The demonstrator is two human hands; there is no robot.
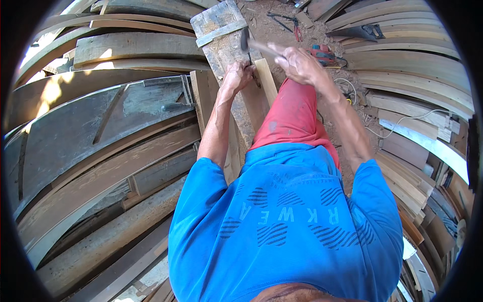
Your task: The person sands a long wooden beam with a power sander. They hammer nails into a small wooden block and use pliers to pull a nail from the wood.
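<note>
My right hand point(301, 64) is closed round the wooden handle of a hammer point(261, 48). The hammer's dark head is close above my left hand point(238, 76), which is wrapped round a slim, dark, upright tool that looks like a chisel point(249, 59). Most of that tool is hidden by my fingers. Under it lies a squared wooden piece point(255, 103) with a dark slot near its far end, beside my red-trousered leg. The piece rests on a worn plank bench point(214, 22) with a batten across it.
Stacked boards point(136, 48) line the left, with a grey panel point(136, 103) among them. More timber point(407, 63) is piled on the right. Long-handled pincers point(289, 22), a handsaw point(371, 32), a red-and-teal power tool point(324, 55) and a pale cord point(402, 120) lie about.
</note>
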